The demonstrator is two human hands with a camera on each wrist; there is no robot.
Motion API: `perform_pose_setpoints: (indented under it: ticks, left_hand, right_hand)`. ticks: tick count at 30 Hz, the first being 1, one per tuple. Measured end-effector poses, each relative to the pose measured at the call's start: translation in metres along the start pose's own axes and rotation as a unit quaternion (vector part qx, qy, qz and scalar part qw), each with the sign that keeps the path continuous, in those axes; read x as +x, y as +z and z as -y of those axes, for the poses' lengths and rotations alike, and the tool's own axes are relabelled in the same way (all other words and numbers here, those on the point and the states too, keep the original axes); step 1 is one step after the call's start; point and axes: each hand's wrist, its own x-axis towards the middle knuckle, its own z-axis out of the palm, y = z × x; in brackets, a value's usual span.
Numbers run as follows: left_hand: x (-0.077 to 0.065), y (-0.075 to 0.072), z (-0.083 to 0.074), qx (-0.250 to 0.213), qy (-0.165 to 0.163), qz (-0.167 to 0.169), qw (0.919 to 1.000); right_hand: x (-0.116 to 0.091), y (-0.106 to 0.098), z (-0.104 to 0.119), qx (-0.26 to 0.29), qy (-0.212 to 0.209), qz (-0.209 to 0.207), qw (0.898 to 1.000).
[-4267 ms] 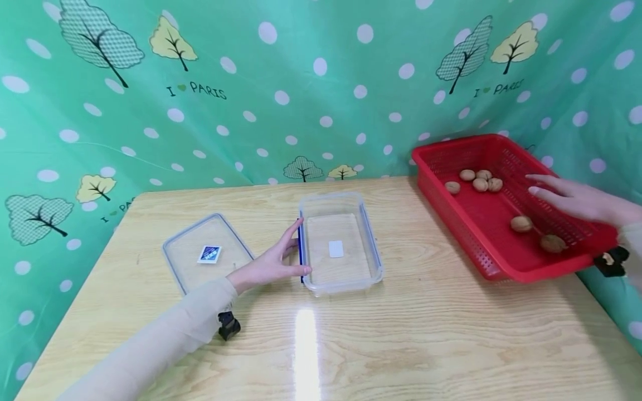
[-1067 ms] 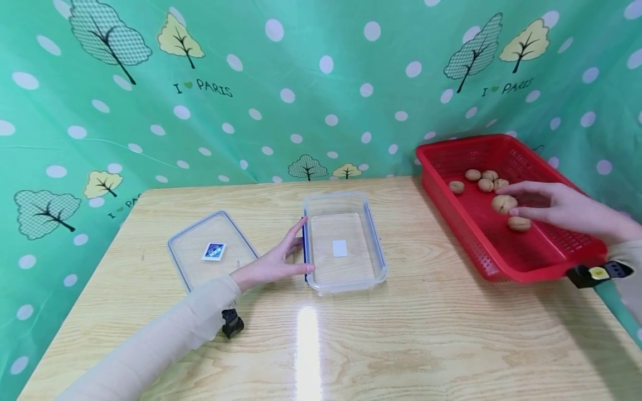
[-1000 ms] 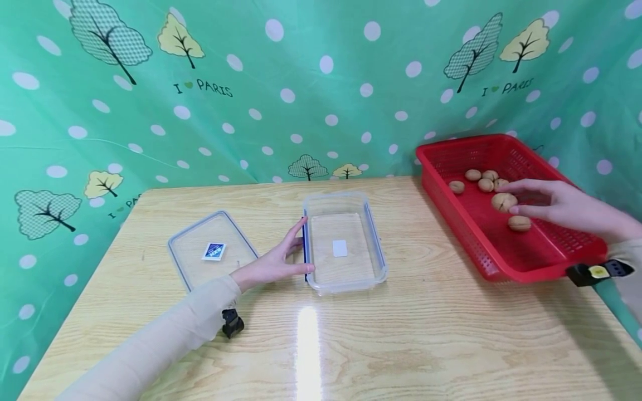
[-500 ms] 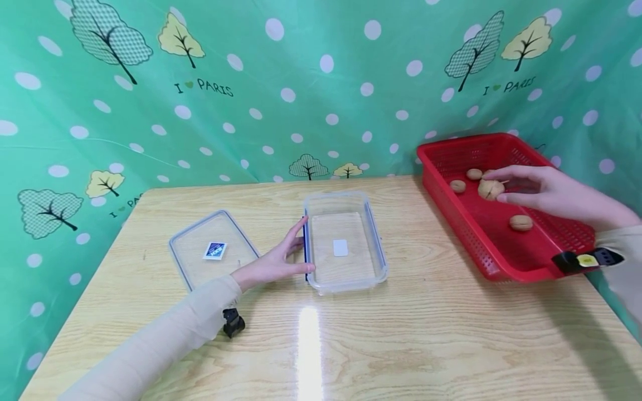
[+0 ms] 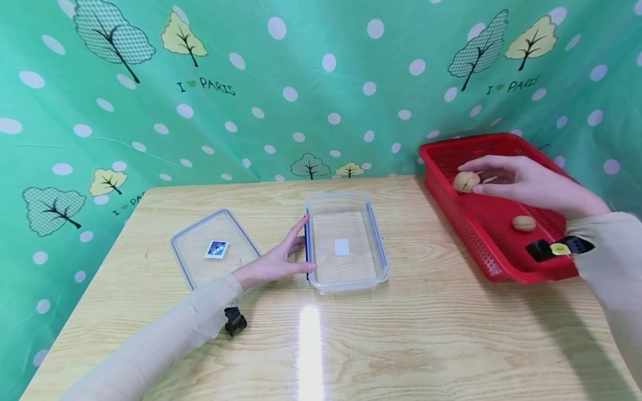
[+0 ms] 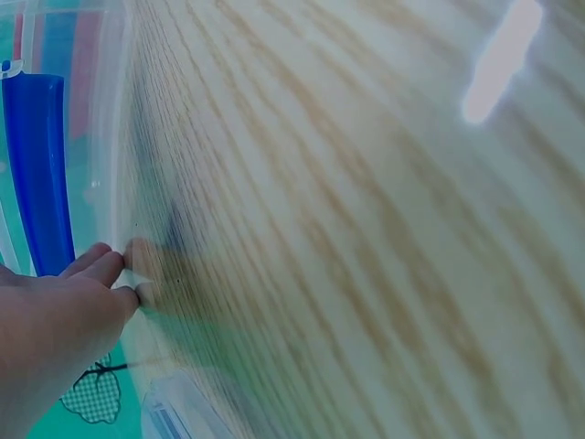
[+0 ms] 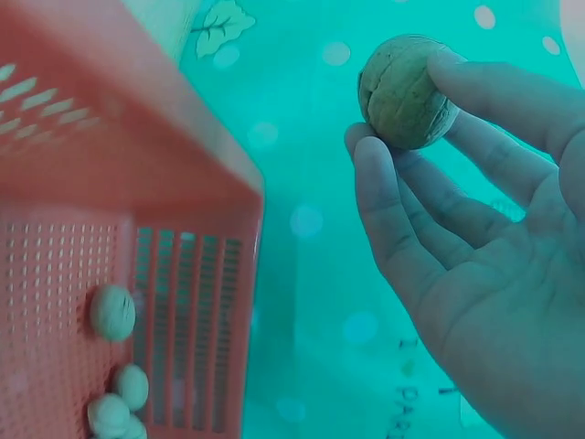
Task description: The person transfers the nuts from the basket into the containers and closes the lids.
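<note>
My right hand [image 5: 526,181] pinches a walnut [image 5: 466,181] between thumb and fingertips, above the far left part of the red basket [image 5: 481,236]. In the right wrist view the walnut [image 7: 407,91] is held up, outside the outline of the basket wall. One walnut [image 5: 524,223] lies on the basket floor; several others [image 7: 112,313] show in the right wrist view, hidden by my hand in the head view. With fingers spread, my left hand [image 5: 276,262] touches the left side of a clear plastic container [image 5: 346,287], near its blue latch [image 6: 38,165]. A white label is inside.
A clear lid with a blue seal [image 5: 198,236] lies left of the container, partly under my left forearm. The wooden table [image 5: 426,328] reflects a bright light strip. A green dotted cloth [image 5: 331,89] hangs behind the table and basket.
My right hand first hovered over the basket without a walnut. It then took one and has carried it leftward and up toward the basket's left rim. My left hand has stayed at the container.
</note>
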Motion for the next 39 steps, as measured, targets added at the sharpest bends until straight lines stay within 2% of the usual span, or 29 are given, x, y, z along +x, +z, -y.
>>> perform_pose_setpoints:
  ticks: [6, 11, 15, 19, 27, 34, 39]
  left_hand:
    - [0.000, -0.002, 0.002, 0.002, -0.001, -0.004, 1.0000]
    - [0.001, -0.002, 0.004, 0.004, -0.004, -0.005, 1.0000]
    - [0.000, -0.001, 0.002, 0.006, -0.007, -0.003, 1.0000]
    - [-0.001, -0.002, -0.001, 0.017, -0.009, 0.000, 0.9998]
    - [0.000, -0.003, -0.002, 0.018, -0.021, 0.000, 0.9996]
    - [0.001, -0.003, -0.001, 0.023, -0.016, 0.002, 0.9996]
    - [0.001, -0.003, -0.001, 0.025, -0.018, 0.002, 0.9995]
  right_hand:
    - [0.015, 0.012, 0.012, -0.003, 0.005, 0.026, 1.000]
    - [0.030, 0.023, 0.019, -0.022, -0.037, 0.041, 0.998]
    - [0.042, 0.030, 0.026, -0.028, -0.050, 0.046, 0.997]
    - [0.053, 0.040, 0.032, -0.002, -0.059, 0.061, 0.996]
    - [0.075, 0.060, 0.036, 0.040, -0.110, 0.104, 0.988]
    - [0.090, 0.079, 0.038, 0.048, -0.140, 0.129, 0.981]
    - [0.098, 0.096, 0.039, 0.047, -0.146, 0.137, 0.979]
